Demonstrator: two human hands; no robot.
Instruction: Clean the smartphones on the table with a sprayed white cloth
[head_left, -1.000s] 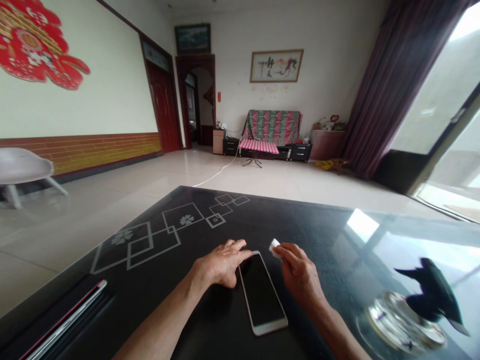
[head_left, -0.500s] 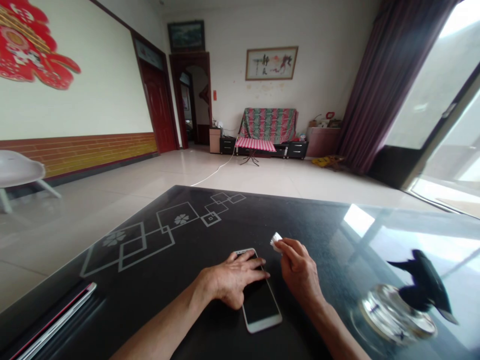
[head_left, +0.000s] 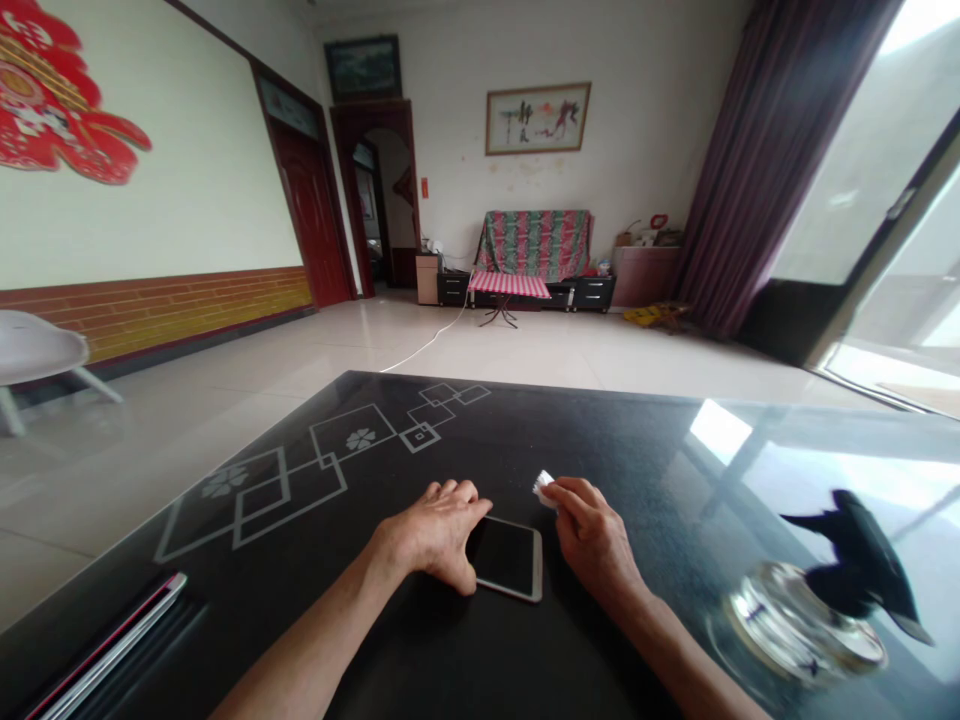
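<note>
Head view: well in from the table's far edge, our left hand, thumb and fingers part-spread, grips the phone, probably steadying it, hiding its left end; our right hand pinches a white wad, partly covered. The table's near edge is cut off.

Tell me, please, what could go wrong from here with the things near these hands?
The left hand is around one end of the smartphone, which could slide on the glossy black tabletop. The clear spray bottle stands to the right of the right forearm; a wide swing might knock it. The small white wad pinched by the right hand might slip out.
</note>
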